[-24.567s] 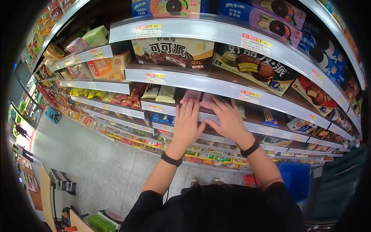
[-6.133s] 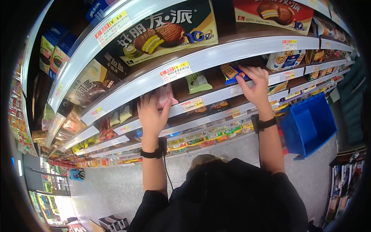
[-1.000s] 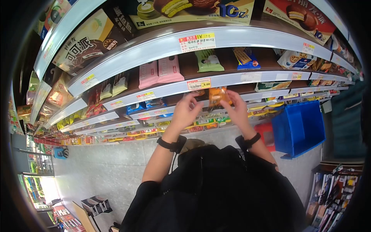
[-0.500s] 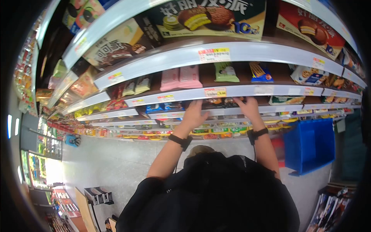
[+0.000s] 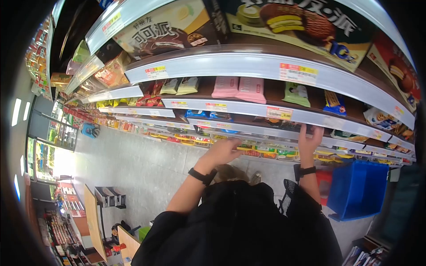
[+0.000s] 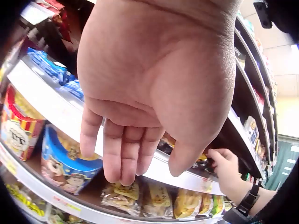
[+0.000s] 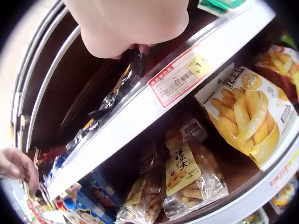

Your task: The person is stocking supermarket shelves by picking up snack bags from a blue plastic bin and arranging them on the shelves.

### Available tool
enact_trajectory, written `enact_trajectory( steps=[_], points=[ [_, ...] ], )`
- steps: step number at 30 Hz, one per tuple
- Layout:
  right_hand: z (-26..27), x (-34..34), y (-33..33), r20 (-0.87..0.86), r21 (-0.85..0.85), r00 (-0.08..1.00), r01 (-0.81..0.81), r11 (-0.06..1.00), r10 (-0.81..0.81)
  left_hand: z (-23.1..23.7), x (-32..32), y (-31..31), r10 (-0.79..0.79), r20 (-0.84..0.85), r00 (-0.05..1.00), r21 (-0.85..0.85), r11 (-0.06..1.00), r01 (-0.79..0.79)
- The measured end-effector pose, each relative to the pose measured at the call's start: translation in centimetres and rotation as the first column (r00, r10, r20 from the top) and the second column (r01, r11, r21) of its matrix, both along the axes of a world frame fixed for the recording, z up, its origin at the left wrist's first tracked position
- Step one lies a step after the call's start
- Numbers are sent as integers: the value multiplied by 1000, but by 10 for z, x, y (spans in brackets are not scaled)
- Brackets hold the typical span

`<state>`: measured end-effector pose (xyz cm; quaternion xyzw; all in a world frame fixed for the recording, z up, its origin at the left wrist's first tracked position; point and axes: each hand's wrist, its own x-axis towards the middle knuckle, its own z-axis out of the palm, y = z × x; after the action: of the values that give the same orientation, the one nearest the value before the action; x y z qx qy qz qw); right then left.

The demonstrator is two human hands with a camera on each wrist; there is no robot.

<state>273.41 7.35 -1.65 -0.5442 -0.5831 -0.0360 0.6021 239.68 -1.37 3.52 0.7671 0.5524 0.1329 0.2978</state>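
My right hand [image 5: 309, 141] reaches in at the front of a shelf below the pink packets [image 5: 238, 88]. In the right wrist view its curled fingertips grip the near end of a black snack packet [image 7: 134, 70], which lies along the shelf lip. Another dark packet with an orange patch [image 7: 84, 132] lies further along the same shelf. My left hand [image 5: 225, 153] hangs in front of the shelves, holding nothing. Its palm [image 6: 149, 79] and loosely straight fingers fill the middle of the left wrist view.
Blue packets [image 5: 208, 116] share the shelf to the left. A green packet [image 5: 296, 94] and a blue wafer packet [image 5: 333, 103] lie above. Bagged snacks [image 7: 187, 175] stand on the shelf below. A blue crate [image 5: 358, 190] stands at the lower right.
One second ago both hands held an orange packet before the shelf; half a second ago both were at the shelf. The left has since drawn back; the right stays, slightly further right.
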Motion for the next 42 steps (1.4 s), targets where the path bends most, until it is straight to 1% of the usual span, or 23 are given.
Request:
enact_trajectory(
  steps=[1, 2, 4, 6, 8, 12, 14, 15, 17, 21, 25, 27, 28, 30, 32, 33, 34, 35, 36, 37, 38, 40, 42],
  points=[
    [0, -13, -5, -1, 35, 999, -44, 998, 44, -6, -15, -7, 61, 43, 997, 33, 997, -62],
    [2, -24, -11, 10, 30, 999, -47, 998, 47, -12, -29, -9, 64, 54, 997, 29, 997, -65],
    [13, -56, -24, 216, 54, 928, -323, 945, 305, -19, -55, -13, 146, 95, 985, -18, 989, -145],
    [15, -99, -38, 253, -47, 841, -482, 875, 477, -21, -72, -16, 173, 113, 978, -21, 985, -172],
    [23, -142, -41, 258, -94, 781, -566, 819, 569, -15, -88, -14, 230, 151, 961, -27, 973, -229],
    [45, -216, -24, 310, -169, 756, -552, 816, 576, -9, -129, 3, 195, 173, 965, -15, 981, -195],
    [41, -246, -11, 380, -280, 756, -456, 845, 533, -8, -153, 12, 162, 227, 960, 26, 985, -172],
    [36, -258, -5, 383, -285, 763, -439, 852, 521, -9, -164, 15, 145, 233, 962, 23, 988, -155],
    [23, -277, 8, 343, -476, 765, -358, 803, 545, -11, -186, 17, 118, 240, 963, 89, 986, -143],
    [12, -292, 24, 343, -592, 771, -266, 761, 536, -11, -225, 19, 110, 264, 958, -20, 994, -108],
    [12, -301, 28, 387, -594, 771, -211, 776, 506, -27, -254, 26, 34, 294, 955, -21, 999, -29],
    [12, -302, 27, 498, -426, 744, -239, 873, 446, -31, -260, 30, 26, 289, 957, -36, 999, -17],
    [12, -302, 25, 501, -432, 741, -234, 871, 447, -31, -261, 32, 26, 294, 955, -49, 999, -12],
    [15, -298, 19, 344, -539, 812, -241, 807, 472, -34, -260, 38, 25, 306, 952, -68, 998, -4],
    [33, -298, 4, 382, -540, 801, -212, 815, 461, -39, -256, 46, 35, 438, 898, -78, 997, -1],
    [43, -301, -6, 362, -470, 810, -269, 840, 462, -33, -255, 49, 32, 495, 869, -121, 992, 32],
    [48, -302, -13, 341, -396, 817, -323, 860, 464, -32, -250, 51, 41, 497, 867, -135, 990, 30],
    [46, -304, -21, 247, -393, 809, -419, 818, 533, -31, -244, 52, 80, 645, 760, -170, 984, 41],
    [47, -306, -30, 233, -406, 814, -416, 814, 532, -31, -240, 51, 125, 768, 628, -205, 977, 56],
    [49, -309, -39, 180, -485, 763, -480, 731, 621, -31, -238, 50, 154, 813, 561, -262, 958, 117],
    [48, -311, -47, 119, -556, 707, -534, 637, 697, -30, -236, 49, 164, 808, 565, -281, 951, 126],
    [44, -314, -57, 90, -559, 700, -553, 618, 708, -27, -235, 48, 95, 766, 636, -296, 930, 217],
    [51, -316, -62, -101, -492, 670, -676, 549, 735, -25, -239, 46, 145, 760, 634, -371, 897, 240]
  ],
)
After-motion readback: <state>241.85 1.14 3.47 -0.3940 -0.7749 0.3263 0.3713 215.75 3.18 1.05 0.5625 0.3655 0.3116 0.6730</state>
